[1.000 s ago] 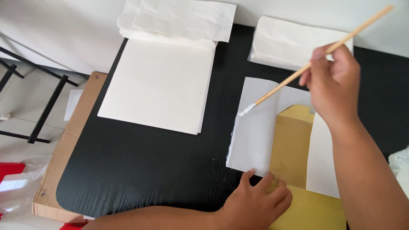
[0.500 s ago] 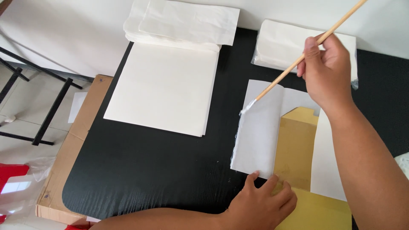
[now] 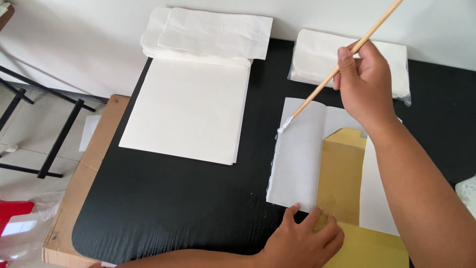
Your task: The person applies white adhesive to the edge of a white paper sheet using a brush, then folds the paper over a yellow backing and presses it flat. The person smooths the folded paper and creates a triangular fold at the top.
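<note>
A thin wooden brush (image 3: 342,69) is gripped in the right hand (image 3: 367,82), fingers closed around the upper shaft, its white, wet tip resting on the left edge of a folded white sheet (image 3: 297,154). The sheet lies on the black mat (image 3: 173,208), wrapped partly over a tan card template (image 3: 342,173). The left hand (image 3: 305,240) is pressed flat on the sheet's lower corner, fingers spread and nothing grasped. A glossy wet band is visible along the sheet's left edge.

Risks are judged as follows. Paste could be carried past the edge onto the mat, since the tip sits right at the border. The fold could shift if the pinning pressure is eased. The stack of white sheets (image 3: 191,111) lies apart and is considered safe from drips.
</note>
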